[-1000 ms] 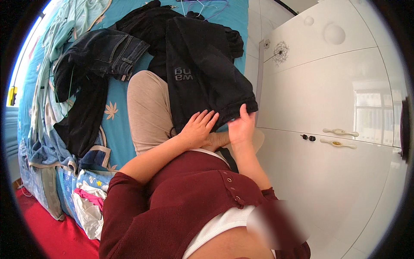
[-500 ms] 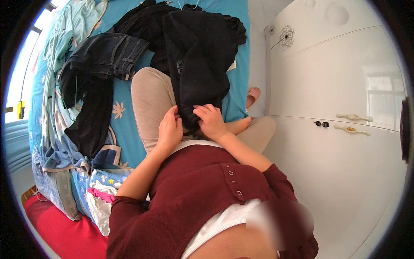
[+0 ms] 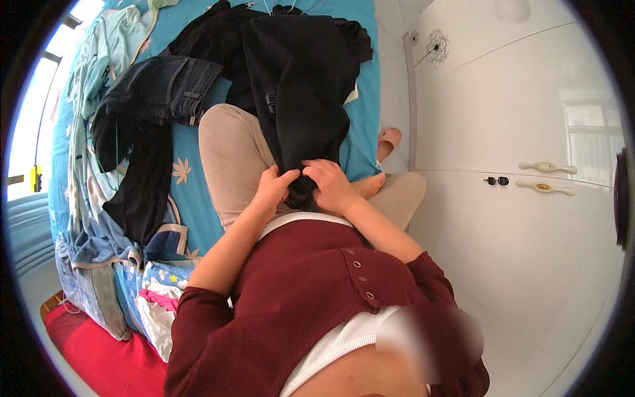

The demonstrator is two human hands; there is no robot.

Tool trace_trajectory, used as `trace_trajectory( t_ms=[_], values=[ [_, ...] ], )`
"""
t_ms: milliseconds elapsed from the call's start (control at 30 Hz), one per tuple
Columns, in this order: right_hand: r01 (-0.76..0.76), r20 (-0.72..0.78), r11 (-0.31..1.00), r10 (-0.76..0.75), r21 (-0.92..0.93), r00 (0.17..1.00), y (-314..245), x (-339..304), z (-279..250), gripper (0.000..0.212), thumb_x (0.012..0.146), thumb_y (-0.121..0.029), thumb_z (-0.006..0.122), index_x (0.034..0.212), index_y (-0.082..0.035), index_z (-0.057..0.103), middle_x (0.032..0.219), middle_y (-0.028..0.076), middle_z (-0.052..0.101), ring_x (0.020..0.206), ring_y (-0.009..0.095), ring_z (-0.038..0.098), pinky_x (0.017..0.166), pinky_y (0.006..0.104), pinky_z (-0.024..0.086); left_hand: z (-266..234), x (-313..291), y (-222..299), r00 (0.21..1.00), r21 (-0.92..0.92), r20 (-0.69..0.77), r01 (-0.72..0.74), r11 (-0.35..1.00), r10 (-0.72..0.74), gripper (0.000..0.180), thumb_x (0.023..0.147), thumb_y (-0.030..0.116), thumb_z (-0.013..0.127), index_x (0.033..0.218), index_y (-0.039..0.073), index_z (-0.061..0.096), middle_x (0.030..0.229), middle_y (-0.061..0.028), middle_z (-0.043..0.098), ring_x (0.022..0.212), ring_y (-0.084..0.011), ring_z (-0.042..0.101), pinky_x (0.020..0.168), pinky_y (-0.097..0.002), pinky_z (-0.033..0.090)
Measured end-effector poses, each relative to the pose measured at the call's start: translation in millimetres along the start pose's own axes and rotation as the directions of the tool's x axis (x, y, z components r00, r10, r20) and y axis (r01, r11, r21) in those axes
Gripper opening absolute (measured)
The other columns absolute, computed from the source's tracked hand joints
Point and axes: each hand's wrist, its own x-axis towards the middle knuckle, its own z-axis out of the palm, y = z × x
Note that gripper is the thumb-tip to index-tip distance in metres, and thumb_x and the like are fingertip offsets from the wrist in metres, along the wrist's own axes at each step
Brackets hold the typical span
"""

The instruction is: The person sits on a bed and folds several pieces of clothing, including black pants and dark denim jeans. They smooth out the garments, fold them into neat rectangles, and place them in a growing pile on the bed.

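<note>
A black garment (image 3: 307, 86) of thick cloth, with a small grey mark on it, stretches from the far side of the bed to my lap. I cannot tell whether it is trousers or a top. My left hand (image 3: 272, 190) pinches the left side of its near end, thumb pointing inward. Opposite, my right hand (image 3: 331, 187) grips the same end with bent fingers. Between my hands the cloth bunches and folds under, just above my waist. My beige trouser legs (image 3: 228, 159) lie bent on both sides of it.
Dark jeans (image 3: 162, 86) and a black sheer garment (image 3: 142, 192) lie to the left on the blue bedsheet (image 3: 188, 152). Pale green clothing (image 3: 99, 73) lies farther left. Glossy white cabinet doors (image 3: 489, 112) stand at the right, and a pink slipper (image 3: 389, 140) rests beside the bed.
My hands have come closer together on the near end of the black garment. My left thumb now reaches in across the cloth, and that end looks more gathered.
</note>
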Motion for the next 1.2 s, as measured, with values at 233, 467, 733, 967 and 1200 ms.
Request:
trace_trajectory(
  t_ms=[233, 467, 733, 967, 1200],
  values=[
    [-0.073, -0.378, 0.994, 0.039, -0.075, 0.925, -22.8, -15.1, -20.7, 0.074, 0.059, -0.026, 0.078, 0.122, -0.013, 0.042, 0.117, 0.012, 0.051, 0.106, 0.033, 0.05, 0.093, 0.0478, 0.035, 18.7, -24.8, 26.6, 0.947, -0.275, 0.304, -0.02, 0.961, 0.107, 0.011, 0.079, 0.01, 0.061, 0.084, 0.004, 0.054, 0.058, 0.0002, 0.049, 0.041, -0.0081, 0.039, 0.038, -0.023, 0.025],
    [-0.157, -0.549, 0.966, 0.246, 0.205, 0.799, -42.8, -29.0, -120.6, 0.036, 0.061, -0.01, 0.073, 0.094, -0.002, 0.062, 0.096, 0.013, 0.063, 0.091, 0.032, 0.06, 0.081, 0.0377, 0.046, 34.1, -37.4, 56.0, 0.731, -0.048, 0.489, -0.522, 0.852, 0.476, 0.024, 0.078, 0.016, 0.071, 0.091, 0.004, 0.056, 0.067, -0.0003, 0.054, 0.058, -0.0095, 0.05, 0.051, -0.023, 0.039],
    [0.091, -0.335, 0.609, -0.548, -0.788, 0.766, -94.7, -57.7, -299.7, 0.014, 0.08, -0.011, 0.058, 0.088, 0.0, 0.06, 0.1, 0.016, 0.061, 0.096, 0.035, 0.059, 0.092, 0.0514, 0.042, 33.7, 4.1, 65.9, 0.378, 0.684, -0.043, -0.663, 0.303, 0.925, 0.089, 0.059, 0.001, 0.076, 0.135, 0.009, 0.031, 0.135, -0.0153, 0.033, 0.124, -0.0357, 0.032, 0.098, -0.041, 0.033],
    [-0.123, -0.512, 0.541, -0.663, -0.832, 0.546, -155.3, -70.4, -399.0, 0.035, 0.09, -0.026, 0.04, 0.106, 0.002, 0.054, 0.111, 0.025, 0.057, 0.101, 0.039, 0.058, 0.087, 0.0454, 0.049, 59.3, 40.5, 84.9, 0.221, 0.754, 0.21, -0.657, -0.014, 0.953, 0.052, 0.059, -0.003, 0.066, 0.107, 0.015, 0.057, 0.122, -0.0047, 0.05, 0.126, -0.0315, 0.034, 0.098, -0.0455, 0.028],
    [-0.185, -0.765, 0.749, -0.582, -0.636, 0.276, -184.2, -106.5, -560.6, 0.027, 0.082, -0.003, 0.048, 0.105, 0.01, 0.057, 0.109, 0.021, 0.06, 0.093, 0.031, 0.062, 0.081, 0.0385, 0.054, 68.4, 88.2, 65.5, 0.507, 0.568, -0.018, -0.704, 0.426, 0.862, 0.022, 0.064, 0.006, 0.069, 0.084, 0.012, 0.062, 0.091, -0.0053, 0.062, 0.104, -0.0248, 0.053, 0.095, -0.0406, 0.03]
  ],
)
